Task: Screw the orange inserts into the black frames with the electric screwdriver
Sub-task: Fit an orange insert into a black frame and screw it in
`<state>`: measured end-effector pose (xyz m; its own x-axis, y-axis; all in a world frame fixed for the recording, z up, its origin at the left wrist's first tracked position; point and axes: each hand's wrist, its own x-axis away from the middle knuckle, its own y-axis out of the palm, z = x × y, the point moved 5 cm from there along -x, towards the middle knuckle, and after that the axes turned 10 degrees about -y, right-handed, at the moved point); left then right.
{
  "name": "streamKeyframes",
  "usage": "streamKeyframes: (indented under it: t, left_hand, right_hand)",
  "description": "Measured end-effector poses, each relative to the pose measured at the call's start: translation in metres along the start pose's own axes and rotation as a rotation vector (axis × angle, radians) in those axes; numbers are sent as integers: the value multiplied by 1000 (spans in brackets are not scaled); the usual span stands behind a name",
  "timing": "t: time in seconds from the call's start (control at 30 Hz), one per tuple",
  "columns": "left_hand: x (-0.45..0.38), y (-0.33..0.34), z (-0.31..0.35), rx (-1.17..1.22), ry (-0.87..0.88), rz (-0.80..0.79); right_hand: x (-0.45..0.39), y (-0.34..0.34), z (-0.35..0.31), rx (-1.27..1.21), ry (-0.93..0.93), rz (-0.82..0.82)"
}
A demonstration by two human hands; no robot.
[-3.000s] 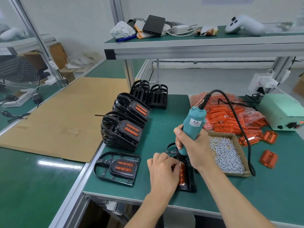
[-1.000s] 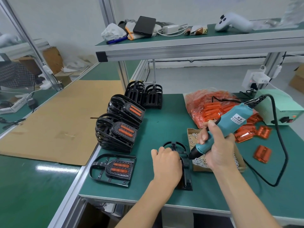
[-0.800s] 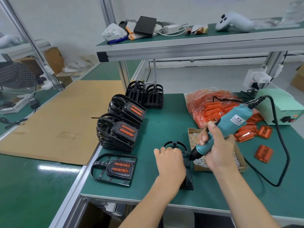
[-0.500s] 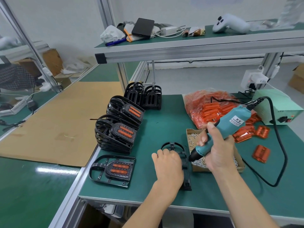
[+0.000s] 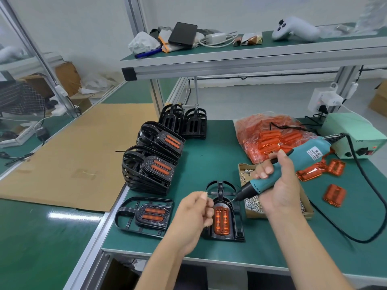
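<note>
My right hand [image 5: 278, 191] is wrapped around the teal electric screwdriver [image 5: 293, 166], thumb up along the barrel, and holds it slanted with the cord end far and to the right. Its bit points down-left, tip at the far right corner of the orange insert [image 5: 221, 220]. That insert sits in the black frame [image 5: 225, 214], which lies flat near the table's [image 5: 209, 164] front edge. My left hand [image 5: 193, 216] hovers just left of the frame, fingers curled with thumb and forefinger together (whether they pinch a screw I cannot tell). The cardboard tray of screws [image 5: 251, 204] lies under my right wrist. A finished frame [image 5: 145, 215] lies flat to the left, stacked frames [image 5: 150, 170] beyond it.
</note>
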<state>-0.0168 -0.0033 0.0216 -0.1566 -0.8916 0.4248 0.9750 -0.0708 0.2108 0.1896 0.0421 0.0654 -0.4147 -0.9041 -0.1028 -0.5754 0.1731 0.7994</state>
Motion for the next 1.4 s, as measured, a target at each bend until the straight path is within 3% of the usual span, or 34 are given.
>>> streamKeyframes:
  t: [0.07,0.13,0.57,1.13,1.2,1.33,1.4]
  left_hand:
    - [4,-4,2,294,-61,-115]
    - [6,-4,2,402,-114,-173]
    - [0,30,-12,251,-118,-318]
    - [-13,67,-25,514,-142,-465]
    - [-15,71,-26,435,-145,-417]
    - [-31,87,-17,24,-116,-271]
    - [-33,98,-9,115,-135,-340]
  right_hand:
    - [-2,-2,0,-42,6,15]
    - [-3,-4,1,-76,16,24]
    - [-7,-11,7,-231,70,185]
    - [-16,-23,-7,-287,11,213]
    - [-18,-27,-12,-281,-21,240]
    - [-24,-38,-22,-296,-50,315]
    - [-26,-42,-29,-309,-69,329]
